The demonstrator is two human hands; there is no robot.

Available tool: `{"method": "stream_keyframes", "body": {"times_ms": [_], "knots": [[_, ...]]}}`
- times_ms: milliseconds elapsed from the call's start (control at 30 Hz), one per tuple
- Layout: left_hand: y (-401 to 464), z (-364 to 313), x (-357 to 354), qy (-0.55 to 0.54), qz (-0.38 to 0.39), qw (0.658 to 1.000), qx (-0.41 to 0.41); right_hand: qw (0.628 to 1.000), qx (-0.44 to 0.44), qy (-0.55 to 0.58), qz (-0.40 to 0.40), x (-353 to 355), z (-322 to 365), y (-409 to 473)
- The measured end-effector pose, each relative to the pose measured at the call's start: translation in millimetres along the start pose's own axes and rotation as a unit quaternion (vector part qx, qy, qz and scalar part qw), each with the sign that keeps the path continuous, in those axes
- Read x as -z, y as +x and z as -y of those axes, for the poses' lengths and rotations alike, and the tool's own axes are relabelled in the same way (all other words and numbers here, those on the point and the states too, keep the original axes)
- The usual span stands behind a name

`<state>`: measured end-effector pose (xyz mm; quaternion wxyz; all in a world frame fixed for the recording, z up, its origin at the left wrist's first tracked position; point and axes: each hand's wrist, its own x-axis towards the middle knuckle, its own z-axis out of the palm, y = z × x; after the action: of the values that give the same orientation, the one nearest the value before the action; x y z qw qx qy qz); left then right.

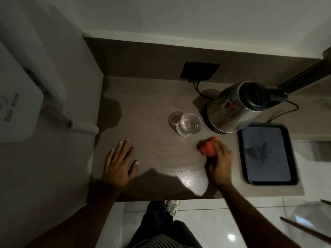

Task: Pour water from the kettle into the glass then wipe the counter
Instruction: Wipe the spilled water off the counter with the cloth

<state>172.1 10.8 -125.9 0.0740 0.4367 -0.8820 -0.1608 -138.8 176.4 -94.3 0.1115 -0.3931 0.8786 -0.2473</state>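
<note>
Now the right hand [219, 162], blurred, is bunched around a soft red cloth [206, 148], apparently pressing it on the counter [161, 158] near the fragile water-filled glass [190, 125]. Left hand [119, 162] lies flat, fingers spread.

You stand in what looks like a hotel room nook: a small wood-look counter [152, 158] with an electric kettle [232, 108], a black tray [293, 158], a wall-mounted hair dryer [16, 104] and tiled floor [206, 221].
</note>
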Motion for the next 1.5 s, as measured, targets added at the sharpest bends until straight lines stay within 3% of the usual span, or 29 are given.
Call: {"method": "stream_keyframes", "body": {"times_ms": [133, 200, 333, 433, 533, 667, 733, 800, 867, 933, 1000, 1067, 1100, 1167, 1233, 1267, 1333, 1400, 1500], "knots": [[0, 0, -2, 0.006, -0.004, 1.0, -0.001, 0.988, -0.129, 0.016, -0.081, -16, 9, 6], [-1, 1, -4, 0.018, -0.004, 1.0, -0.005, 0.986, -0.136, 0.056, -0.077, -43, 43, -17], [-1, 2, -5, 0.026, -0.007, 1.0, -0.002, 0.987, 0.018, 0.117, 0.111, -91, 130, -90], [-1, 0, -4, 0.024, -0.019, 1.0, -0.001, 0.973, 0.143, 0.128, 0.128, -98, 141, -102], [-1, -1, -2, 0.018, -0.024, 1.0, -0.009, 0.952, 0.224, 0.101, 0.182, -66, 97, -74], [0, 0, -2, 0.011, -0.018, 1.0, -0.001, 0.978, 0.114, 0.16, 0.071, 4, 24, -10], [0, -2, -1, 0.012, -0.015, 1.0, -0.004, 0.997, -0.015, 0.082, -0.001, 23, -6, 10], [0, -2, 0, 0.017, -0.016, 1.0, -0.005, 0.989, -0.132, 0.025, -0.061, 11, -9, 8], [0, -2, 0, 0.02, -0.014, 1.0, -0.001, 0.98, -0.168, 0.028, -0.104, -19, 21, -12], [-1, -2, -1, 0.028, -0.013, 1.0, -0.003, 0.987, -0.126, 0.078, -0.055, -51, 61, -39], [0, -1, -3, 0.03, -0.011, 0.999, -0.002, 0.986, -0.069, 0.138, 0.063, -78, 106, -74], [0, -1, -4, 0.03, -0.017, 0.999, 0.001, 0.984, 0.045, 0.119, 0.126, -93, 130, -107], [0, -1, -5, 0.028, -0.022, 0.999, 0.0, 0.975, 0.141, 0.115, 0.127, -95, 128, -113], [-1, -1, -5, 0.016, -0.038, 0.999, -0.003, 0.923, 0.306, 0.131, 0.193, -77, 108, -92], [-1, 0, -5, 0.009, -0.048, 0.999, -0.007, 0.887, 0.397, 0.057, 0.228, -48, 74, -59], [-1, 1, -5, 0.011, -0.048, 0.999, -0.009, 0.887, 0.391, 0.051, 0.24, -29, 58, -40], [-2, 0, -5, 0.011, -0.045, 0.999, -0.008, 0.925, 0.305, 0.068, 0.218, 6, 16, -5], [-1, 0, -3, 0.011, -0.034, 0.999, -0.002, 0.97, 0.187, 0.053, 0.148, 29, -15, 18], [-2, -1, -2, 0.02, -0.016, 1.0, 0.001, 0.999, 0.011, -0.01, 0.029, 18, -27, 11]]}}
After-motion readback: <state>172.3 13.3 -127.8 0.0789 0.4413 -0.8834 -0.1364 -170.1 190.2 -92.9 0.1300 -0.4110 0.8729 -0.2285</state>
